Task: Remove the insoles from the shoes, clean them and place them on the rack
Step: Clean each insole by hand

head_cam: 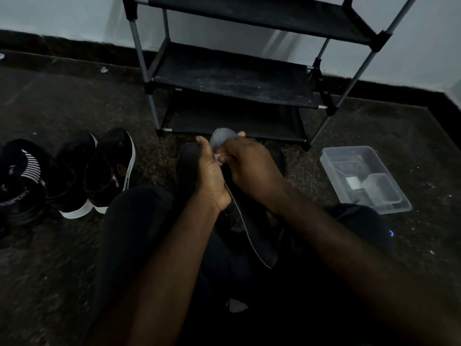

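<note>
The left hand [212, 176] is closed around the middle of a long dark insole with a pale grey edge [257, 233], its thumb pointing up along the insole's left side. The right hand [247, 168] grips the same insole from the right. Its fingers curl over the grey toe end, which bends up toward the far side. A small pinkish thing [217, 157] shows between the two hands; what it is cannot be told. The insole's heel end hangs down near the person's black trouser leg [139, 221]. Just beyond the hands stands a shoe rack of grey metal poles and black fabric shelves [232, 81], against the pale wall [62, 13]. On the left, on the dark speckled floor [374, 126], a pair of black sneakers with white soles [109, 168] sits beside a black shoe with white stripes [22, 176]. On the right lies a clear plastic box [330, 159] with smaller containers inside.
</note>
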### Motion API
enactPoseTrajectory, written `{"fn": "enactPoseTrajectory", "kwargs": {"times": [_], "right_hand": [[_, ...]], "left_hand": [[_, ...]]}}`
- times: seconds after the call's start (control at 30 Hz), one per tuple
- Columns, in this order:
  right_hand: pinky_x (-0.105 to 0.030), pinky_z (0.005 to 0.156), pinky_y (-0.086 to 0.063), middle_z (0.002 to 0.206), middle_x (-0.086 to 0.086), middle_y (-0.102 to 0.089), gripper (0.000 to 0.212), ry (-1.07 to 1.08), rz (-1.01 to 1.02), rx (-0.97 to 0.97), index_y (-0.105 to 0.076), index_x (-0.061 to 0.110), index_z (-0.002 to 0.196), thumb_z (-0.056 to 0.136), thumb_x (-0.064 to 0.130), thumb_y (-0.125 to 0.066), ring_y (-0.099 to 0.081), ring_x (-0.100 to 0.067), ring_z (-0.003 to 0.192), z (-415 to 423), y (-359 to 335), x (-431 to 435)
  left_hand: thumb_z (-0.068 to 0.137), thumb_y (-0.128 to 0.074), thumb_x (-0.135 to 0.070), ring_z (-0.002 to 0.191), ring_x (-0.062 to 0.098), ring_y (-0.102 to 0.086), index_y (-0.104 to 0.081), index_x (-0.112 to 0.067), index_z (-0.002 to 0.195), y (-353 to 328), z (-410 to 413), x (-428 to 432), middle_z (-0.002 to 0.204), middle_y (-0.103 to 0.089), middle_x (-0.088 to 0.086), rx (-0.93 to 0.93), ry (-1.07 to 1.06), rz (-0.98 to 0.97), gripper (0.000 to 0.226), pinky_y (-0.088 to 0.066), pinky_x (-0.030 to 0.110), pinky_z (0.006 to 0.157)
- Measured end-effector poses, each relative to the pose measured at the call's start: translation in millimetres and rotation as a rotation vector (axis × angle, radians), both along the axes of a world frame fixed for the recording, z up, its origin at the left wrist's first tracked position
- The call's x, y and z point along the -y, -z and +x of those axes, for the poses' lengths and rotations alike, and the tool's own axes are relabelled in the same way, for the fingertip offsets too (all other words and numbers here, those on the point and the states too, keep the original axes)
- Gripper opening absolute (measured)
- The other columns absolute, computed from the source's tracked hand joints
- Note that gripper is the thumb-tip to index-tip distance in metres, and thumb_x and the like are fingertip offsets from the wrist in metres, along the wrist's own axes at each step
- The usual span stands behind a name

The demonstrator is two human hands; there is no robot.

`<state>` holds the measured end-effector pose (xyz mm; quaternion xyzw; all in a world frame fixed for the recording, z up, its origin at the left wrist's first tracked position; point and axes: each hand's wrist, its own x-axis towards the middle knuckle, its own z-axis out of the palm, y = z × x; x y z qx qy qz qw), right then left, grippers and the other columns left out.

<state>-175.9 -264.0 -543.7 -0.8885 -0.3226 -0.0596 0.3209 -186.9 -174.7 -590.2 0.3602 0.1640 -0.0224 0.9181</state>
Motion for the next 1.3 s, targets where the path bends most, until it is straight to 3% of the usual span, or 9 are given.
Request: {"fn": "enactPoseTrajectory", "kwargs": {"times": [0.1, 0.27, 0.5, 0.7, 0.83, 0.93, 1.03, 1.13, 1.3], "right_hand": [[-0.040, 0.076, -0.053, 0.095, -0.001, -0.069, 0.014, -0.008, 0.039, -0.007, -0.069, 0.012, 0.096, 0.092, 0.012, -0.056, -0.064, -0.014, 0.086, 0, 1, -7], [-0.040, 0.078, -0.054, 0.094, -0.001, -0.070, 0.012, -0.032, 0.025, -0.095, -0.069, 0.013, 0.095, 0.091, 0.013, -0.057, -0.065, -0.015, 0.087, -16, 11, 9], [-0.041, 0.071, -0.055, 0.091, 0.004, -0.068, 0.009, 0.103, 0.067, 0.026, -0.065, 0.016, 0.089, 0.089, 0.014, -0.057, -0.065, -0.015, 0.082, 1, -9, -14], [-0.036, 0.076, -0.055, 0.090, 0.002, -0.071, 0.011, 0.031, 0.084, -0.071, -0.070, 0.014, 0.092, 0.090, 0.011, -0.059, -0.065, -0.009, 0.084, -19, -1, -5], [-0.029, 0.072, -0.053, 0.090, 0.005, -0.067, 0.010, 0.092, 0.131, 0.025, -0.067, 0.014, 0.090, 0.091, 0.010, -0.058, -0.062, -0.005, 0.080, -2, -7, -9], [-0.030, 0.071, -0.052, 0.089, 0.003, -0.066, 0.009, 0.141, 0.132, 0.044, -0.066, 0.014, 0.092, 0.093, 0.016, -0.058, -0.061, -0.007, 0.079, 4, -12, -15], [-0.022, 0.075, -0.052, 0.089, 0.008, -0.067, 0.011, 0.048, 0.136, -0.046, -0.068, 0.013, 0.092, 0.094, 0.014, -0.058, -0.061, 0.000, 0.081, -9, -10, -12], [-0.032, 0.076, -0.056, 0.091, 0.003, -0.071, 0.013, 0.028, 0.110, -0.110, -0.071, 0.015, 0.094, 0.092, 0.012, -0.058, -0.066, -0.006, 0.084, -22, -3, -5], [-0.030, 0.071, -0.054, 0.086, 0.008, -0.068, 0.010, 0.113, 0.178, 0.007, -0.068, 0.014, 0.089, 0.091, 0.011, -0.059, -0.063, -0.004, 0.077, -10, -18, -8]], "left_hand": [[0.090, -0.014, -0.076, 0.121, 0.024, -0.060, -0.059, -0.011, 0.130, -1, 0, -5, 0.127, -0.064, 0.014, 0.011, -0.007, -0.008, 0.088, -0.046, 0.039, 0.101], [0.090, -0.014, -0.076, 0.098, 0.030, -0.068, -0.052, -0.022, 0.138, -4, 4, -13, 0.108, -0.068, 0.022, 0.058, -0.002, -0.056, 0.082, -0.048, 0.043, 0.098], [0.098, -0.016, -0.063, 0.133, 0.026, -0.048, -0.052, -0.018, 0.135, -4, -1, 2, 0.139, -0.055, 0.012, 0.071, -0.010, -0.032, 0.069, -0.028, 0.045, 0.118], [0.095, -0.012, -0.068, 0.108, 0.029, -0.064, -0.049, -0.024, 0.140, -3, 0, -10, 0.118, -0.066, 0.022, 0.135, 0.031, 0.005, 0.073, -0.043, 0.045, 0.104], [0.095, -0.016, -0.070, 0.133, 0.034, -0.047, -0.049, -0.023, 0.141, -2, -3, 0, 0.140, -0.050, 0.025, 0.165, 0.073, 0.067, 0.073, -0.030, 0.052, 0.116], [0.093, -0.025, -0.070, 0.138, 0.034, -0.042, -0.045, -0.021, 0.144, -4, -3, 0, 0.147, -0.044, 0.021, 0.155, 0.056, 0.060, 0.073, -0.025, 0.054, 0.118], [0.096, -0.016, -0.068, 0.125, 0.031, -0.056, -0.041, -0.024, 0.146, -4, -2, -9, 0.135, -0.055, 0.024, 0.152, 0.047, 0.043, 0.072, -0.039, 0.047, 0.110], [0.095, -0.009, -0.069, 0.104, 0.030, -0.066, -0.046, -0.028, 0.143, -5, -1, -13, 0.122, -0.064, 0.023, 0.190, 0.055, 0.060, 0.073, -0.047, 0.045, 0.099], [0.094, -0.006, -0.068, 0.129, 0.028, -0.053, -0.054, -0.027, 0.135, -5, -1, -1, 0.137, -0.056, 0.019, 0.212, 0.072, 0.099, 0.076, -0.036, 0.047, 0.113]]}}
